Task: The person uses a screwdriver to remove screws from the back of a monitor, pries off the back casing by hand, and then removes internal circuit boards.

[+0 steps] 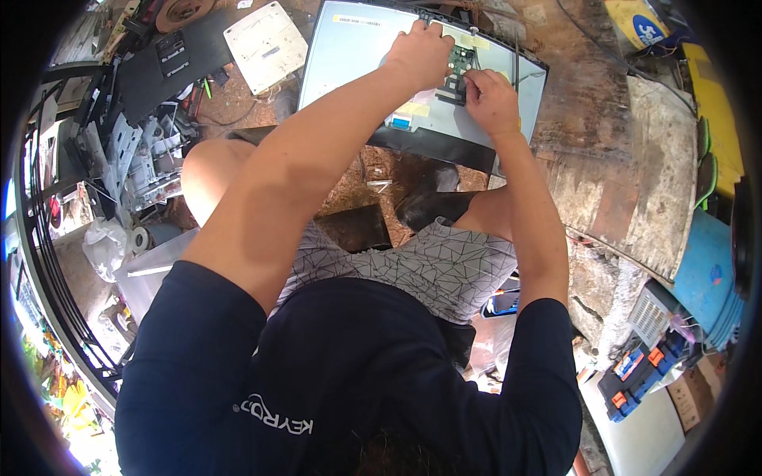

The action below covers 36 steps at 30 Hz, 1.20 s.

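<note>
A flat display panel (345, 59) with a pale metal back and dark edges lies in front of me, tilted slightly. Fixed near its middle is a green circuit board (458, 71) with small white parts, next to pieces of yellowish tape. My left hand (423, 57) bends its fingers at the board's upper left side, gripping there; its fingertips are partly hidden. At the board's right edge, my right hand (492, 101) pinches with thumb and fingers close together. Whatever sits in that pinch is too small to make out. A dark cable (517, 59) runs beside the right hand.
A white square plate (267, 47) and a black panel (175, 63) lie at the far left, above heaped metal scrap (143, 155). Worn wooden boards (611, 182) spread to the right. Beyond them are a blue bucket (706, 270) and a blue-orange tool case (643, 374).
</note>
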Each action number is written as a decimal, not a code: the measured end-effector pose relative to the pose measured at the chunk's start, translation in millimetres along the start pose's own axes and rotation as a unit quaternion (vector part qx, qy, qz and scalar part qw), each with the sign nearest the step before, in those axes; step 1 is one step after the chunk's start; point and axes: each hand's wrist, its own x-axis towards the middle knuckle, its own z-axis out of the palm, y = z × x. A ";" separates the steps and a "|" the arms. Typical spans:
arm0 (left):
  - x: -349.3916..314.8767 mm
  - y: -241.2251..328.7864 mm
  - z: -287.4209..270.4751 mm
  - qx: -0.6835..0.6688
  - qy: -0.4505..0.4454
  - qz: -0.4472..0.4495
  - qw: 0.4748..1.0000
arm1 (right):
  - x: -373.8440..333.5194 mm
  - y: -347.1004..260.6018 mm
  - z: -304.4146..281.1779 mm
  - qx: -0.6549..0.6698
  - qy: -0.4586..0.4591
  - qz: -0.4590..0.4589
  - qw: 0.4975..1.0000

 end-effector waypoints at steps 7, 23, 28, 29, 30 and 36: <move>-0.9 -0.8 -2.2 -0.008 -0.014 -0.003 1.000 | -1.8 -7.4 0.7 -0.009 -0.004 0.012 1.000; -0.8 -0.3 1.1 -0.006 -0.005 -0.005 1.000 | 10.9 -10.5 -14.1 -0.072 -0.072 0.001 0.995; -0.2 -1.3 0.7 -0.014 -0.016 0.000 1.000 | 12.6 -5.4 -8.4 -0.053 -0.051 -0.043 0.996; -0.4 -0.7 -0.4 -0.015 -0.014 0.004 1.000 | 12.0 -3.5 -9.2 -0.049 -0.061 -0.049 0.996; -0.9 0.2 -0.5 -0.017 -0.011 0.007 1.000 | 12.0 -1.2 -10.7 -0.045 -0.070 -0.056 0.995; 0.9 -1.4 1.4 -0.021 -0.014 -0.005 1.000 | 16.9 11.7 -10.7 -0.072 -0.113 -0.155 0.979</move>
